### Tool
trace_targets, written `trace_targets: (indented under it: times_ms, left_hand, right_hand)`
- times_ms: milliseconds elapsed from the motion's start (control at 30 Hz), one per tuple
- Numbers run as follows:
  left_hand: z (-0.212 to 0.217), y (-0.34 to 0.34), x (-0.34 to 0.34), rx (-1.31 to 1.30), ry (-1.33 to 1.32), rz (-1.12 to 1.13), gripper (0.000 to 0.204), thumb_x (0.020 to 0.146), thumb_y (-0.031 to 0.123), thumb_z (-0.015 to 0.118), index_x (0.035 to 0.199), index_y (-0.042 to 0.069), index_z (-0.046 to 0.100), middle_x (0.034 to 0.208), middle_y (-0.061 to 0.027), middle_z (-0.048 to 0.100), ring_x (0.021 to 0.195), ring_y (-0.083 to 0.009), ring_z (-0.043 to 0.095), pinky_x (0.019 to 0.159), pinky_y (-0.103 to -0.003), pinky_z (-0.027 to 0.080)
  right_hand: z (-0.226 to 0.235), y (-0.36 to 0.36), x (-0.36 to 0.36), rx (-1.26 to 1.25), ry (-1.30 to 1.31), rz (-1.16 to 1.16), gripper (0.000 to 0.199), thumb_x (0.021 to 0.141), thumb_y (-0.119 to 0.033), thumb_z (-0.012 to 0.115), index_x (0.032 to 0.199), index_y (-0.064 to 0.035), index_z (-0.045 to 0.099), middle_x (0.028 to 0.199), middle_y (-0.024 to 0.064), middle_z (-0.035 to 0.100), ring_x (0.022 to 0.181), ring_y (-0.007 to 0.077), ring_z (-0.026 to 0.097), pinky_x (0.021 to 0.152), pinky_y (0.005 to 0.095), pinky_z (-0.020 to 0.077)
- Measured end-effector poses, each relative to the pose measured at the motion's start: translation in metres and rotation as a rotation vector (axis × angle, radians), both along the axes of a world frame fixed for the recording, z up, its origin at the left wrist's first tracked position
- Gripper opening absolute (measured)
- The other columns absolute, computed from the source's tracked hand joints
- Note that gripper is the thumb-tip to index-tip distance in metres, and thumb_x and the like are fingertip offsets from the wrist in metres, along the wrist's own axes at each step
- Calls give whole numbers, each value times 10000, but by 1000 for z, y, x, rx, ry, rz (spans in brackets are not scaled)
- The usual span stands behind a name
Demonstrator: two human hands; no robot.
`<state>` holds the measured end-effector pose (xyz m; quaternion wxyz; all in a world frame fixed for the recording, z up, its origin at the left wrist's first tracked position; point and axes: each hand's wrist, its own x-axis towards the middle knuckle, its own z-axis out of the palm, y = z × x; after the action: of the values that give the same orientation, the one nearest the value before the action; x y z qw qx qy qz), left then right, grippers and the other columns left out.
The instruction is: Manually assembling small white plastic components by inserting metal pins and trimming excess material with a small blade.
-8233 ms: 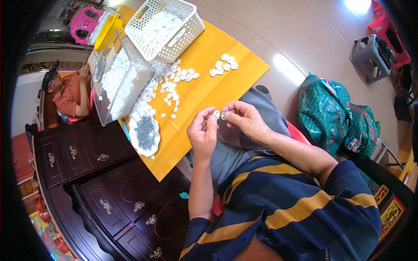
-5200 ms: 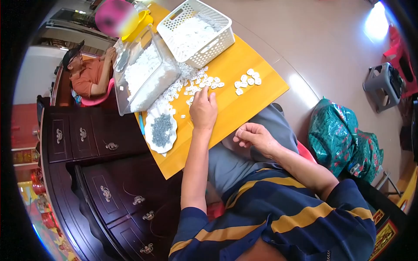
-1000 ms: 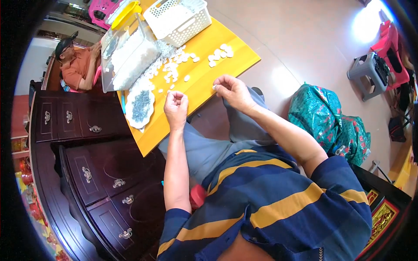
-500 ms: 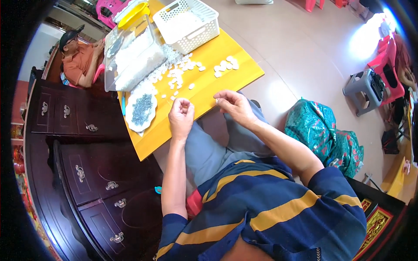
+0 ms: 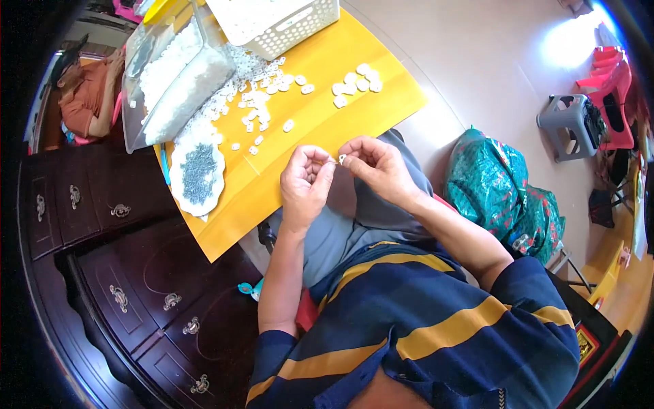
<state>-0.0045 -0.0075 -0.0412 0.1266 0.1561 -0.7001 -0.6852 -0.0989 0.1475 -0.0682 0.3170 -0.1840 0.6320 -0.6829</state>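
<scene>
Over the table's near edge, my two hands almost meet at the fingertips. My right hand [image 5: 380, 170] pinches a small white plastic piece [image 5: 342, 159]. Facing it, my left hand [image 5: 304, 185] is closed in a pinch; a tiny thin thing seems to stick out at its fingertips, too small to name. To the left, a white scalloped dish [image 5: 220, 183] holds a heap of small dark metal pins [image 5: 198, 173]. Several loose white pieces [image 5: 256, 112] lie scattered on the yellow table [image 5: 327, 58], and a separate group of rounder white pieces [image 5: 357, 83] lies at the right.
A clear bin [image 5: 139, 136] of white pieces and a white perforated basket [image 5: 289, 37] stand at the back. Green wrapped bags [image 5: 485, 178] and a grey stool [image 5: 569, 126] are on the floor at right. Dark drawers [image 5: 146, 273] border the left; a person [image 5: 88, 99] sits beyond.
My hands have come together from apart, the white piece now close to my left fingertips. The view has shifted, so the table and its contents sit differently in the picture.
</scene>
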Motion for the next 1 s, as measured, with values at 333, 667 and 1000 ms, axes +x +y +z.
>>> trace_targets:
  times_ms: [333,667,1000]
  left_hand:
    - [-3,0,-6,8,-1,3,199,930,-87,645,1070,28,562,992,-30,643,852,-49,626,776,-181,510]
    - [-6,0,-7,44,7,17,208,926,-94,643,1078,25,563,992,-35,643,857,-57,631,784,-188,512]
    - [-6,5,-8,-44,27,60,161,906,-82,661,1008,23,595,858,20,632,714,3,581,611,-156,465]
  right_hand:
    - [-8,-5,3,-73,-55,-78,111,918,-55,685,1015,-3,697,824,-30,671,690,20,545,631,217,482]
    - [-5,-3,1,-40,-77,-36,117,965,-48,667,1074,-7,673,923,-33,657,807,23,584,733,190,498]
    - [-2,-2,2,42,-13,-38,98,948,-28,669,1039,5,686,904,-29,671,813,18,593,732,190,503]
